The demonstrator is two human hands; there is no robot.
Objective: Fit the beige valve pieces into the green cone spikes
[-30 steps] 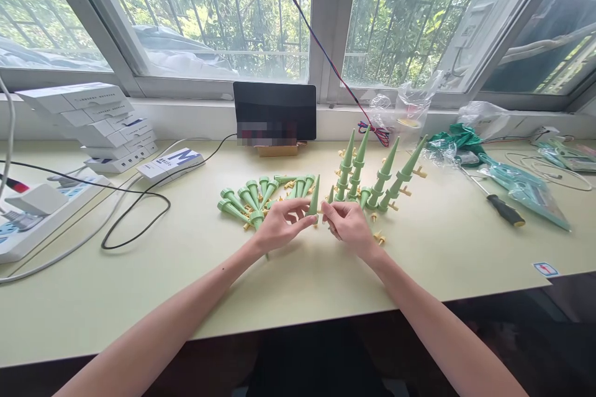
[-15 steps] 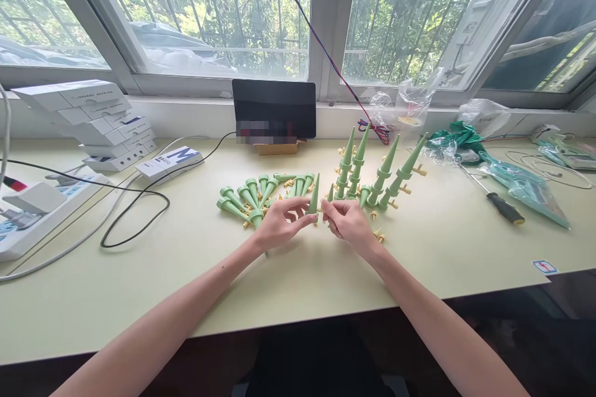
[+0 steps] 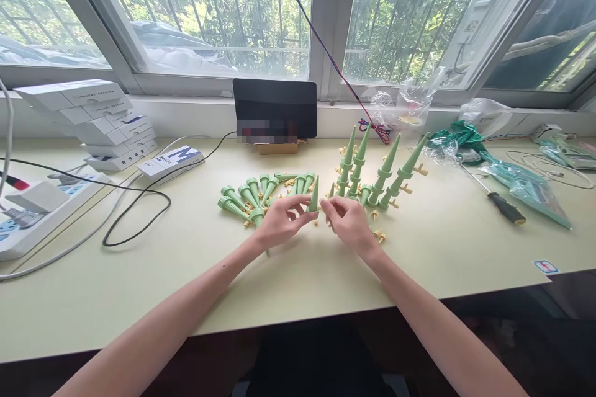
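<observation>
Between the thumb and fingers of my left hand (image 3: 282, 223) a green plant watering spike (image 3: 315, 192) stands with its point up. My right hand (image 3: 348, 223) is closed in a pinch just to the right of its base; what its fingertips hold, if anything, is too small to tell. Left of and behind my left hand lies a bunch of green spikes (image 3: 249, 193) with yellow valves. Several stacks of nested spikes (image 3: 384, 170) rise behind my right hand, points up, yellow valves sticking out. Small yellow valves (image 3: 380, 236) lie by my right wrist.
A dark tablet (image 3: 274, 108) leans at the window. White boxes (image 3: 107, 118) and a power strip (image 3: 51, 217) with looping cables are at left. To the right lie a screwdriver (image 3: 505, 208), a teal bag (image 3: 526, 189) and green plastic wrap (image 3: 460, 139). The table's front edge runs below my forearms.
The spike in my left hand has shifted slightly, its base a little higher. The fingers of my right hand have moved slightly beside it. The other things stay put.
</observation>
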